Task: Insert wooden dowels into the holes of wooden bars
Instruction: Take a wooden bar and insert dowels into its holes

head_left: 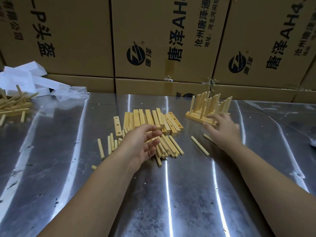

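Scene dimly lit, light falling from above. Long white glare streaks are seen across metal table (184,194), lower half of frame. Cardboard boxes (71,36) along top kept in dull shade, bowed by wide-angle distortion toward edges. Right hand (222,129) smeared by motion blur — centre rendered sharp.

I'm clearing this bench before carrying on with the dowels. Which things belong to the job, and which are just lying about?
Job: loose dowels, drilled bars, finished bars with upright dowels, left hand and right hand, both open.

Lying about: white foam pieces, clear plastic sheet, stacked cardboard boxes.
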